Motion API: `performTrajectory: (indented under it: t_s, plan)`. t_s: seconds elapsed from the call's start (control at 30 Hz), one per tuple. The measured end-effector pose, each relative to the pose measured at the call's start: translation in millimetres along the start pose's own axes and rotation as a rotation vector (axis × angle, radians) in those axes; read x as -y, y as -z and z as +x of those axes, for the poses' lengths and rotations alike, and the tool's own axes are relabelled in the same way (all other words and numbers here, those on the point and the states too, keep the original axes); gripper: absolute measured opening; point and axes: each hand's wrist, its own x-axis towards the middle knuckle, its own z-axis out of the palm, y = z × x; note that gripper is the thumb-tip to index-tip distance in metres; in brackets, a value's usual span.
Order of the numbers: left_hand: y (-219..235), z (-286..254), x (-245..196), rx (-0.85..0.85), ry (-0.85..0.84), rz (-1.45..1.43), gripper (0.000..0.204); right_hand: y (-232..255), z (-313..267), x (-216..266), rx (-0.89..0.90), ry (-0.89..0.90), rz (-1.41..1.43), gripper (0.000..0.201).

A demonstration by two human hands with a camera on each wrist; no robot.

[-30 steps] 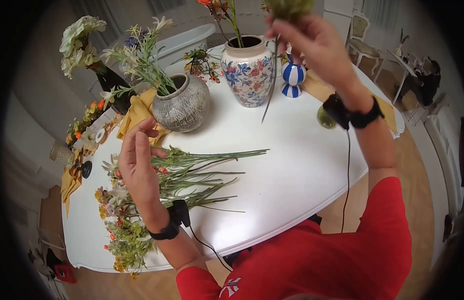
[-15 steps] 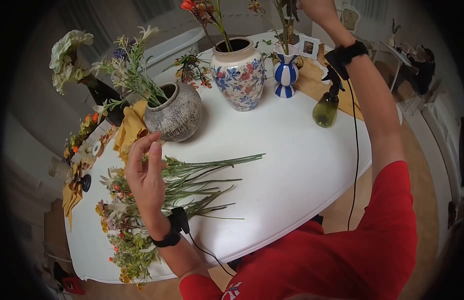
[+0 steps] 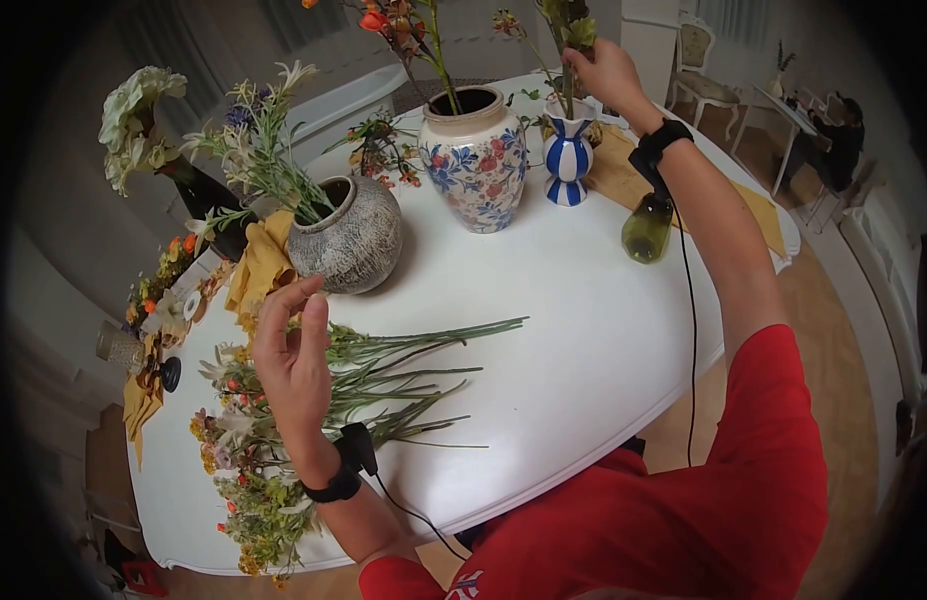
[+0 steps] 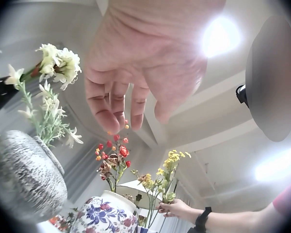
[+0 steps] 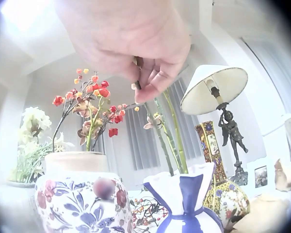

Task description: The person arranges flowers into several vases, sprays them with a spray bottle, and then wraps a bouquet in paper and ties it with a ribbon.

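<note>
My right hand pinches a flower stem between thumb and fingers, above the blue-and-white striped vase. In the right wrist view this stem slants down to the vase's fluted mouth, beside other green stems standing in it. Leaves and small yellow blooms rise above the hand in the left wrist view. My left hand is raised with fingers loosely bent, holding nothing. Below it, a bundle of cut flowers lies on the white table, its stems pointing right.
A floral vase with orange-red flowers stands left of the striped one. Nearer the left hand are a round grey vase and a dark vase with pale blooms. A green spray bottle stands below the right forearm. A lamp is behind.
My right hand has carried the flower from in front of the floral vase to the striped vase, rising and then lowering there. The left hand stays nearly still.
</note>
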Motion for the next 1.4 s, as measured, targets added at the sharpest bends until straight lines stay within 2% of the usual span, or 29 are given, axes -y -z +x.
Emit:
performTrajectory:
  t_s: [0.07,0.4,0.63,0.73,0.83,0.93,1.03,1.13,1.17,1.27,1.37,1.4]
  plan:
    - [0,-1,-3,0.001,0.004,-0.003,0.022,-4,-14,4,0.017,-0.028,0.076,0.043]
    - [0,-2,-4,0.026,0.001,0.057,0.020,-21,-35,-3,0.189,-0.150,-0.068,0.043]
    - [-2,-2,-5,0.044,-0.014,0.082,0.020,-25,-44,-7,0.232,-0.079,-0.023,0.041]
    - [-2,-3,-5,0.052,-0.014,0.084,0.020,-4,-60,19,0.271,-0.076,0.025,0.038]
    - [-3,-4,-7,0.068,-0.015,0.075,0.020,-8,-63,15,0.252,-0.039,0.056,0.032]
    - [-3,-5,-7,0.082,-0.018,0.074,0.021,-7,-66,15,0.244,-0.106,0.049,0.030]
    - [-4,-5,-7,0.090,-0.015,0.064,0.021,1,-70,10,0.214,-0.062,0.101,0.038]
    - [-3,-5,-6,0.094,-0.004,0.058,0.022,23,-85,11,0.101,-0.005,0.119,0.053]
    - [-3,-5,-6,0.095,0.001,0.058,0.022,31,-85,7,0.127,-0.005,0.120,0.061]
    - [-1,-5,-7,0.094,0.012,0.081,0.023,69,-111,12,-0.107,0.122,0.227,0.059]
    - [0,-5,-8,0.082,0.023,0.079,0.024,106,-144,13,-0.328,0.253,0.186,0.064]
    - [0,-5,-7,0.082,0.023,0.092,0.024,110,-156,7,-0.358,0.230,0.228,0.070]
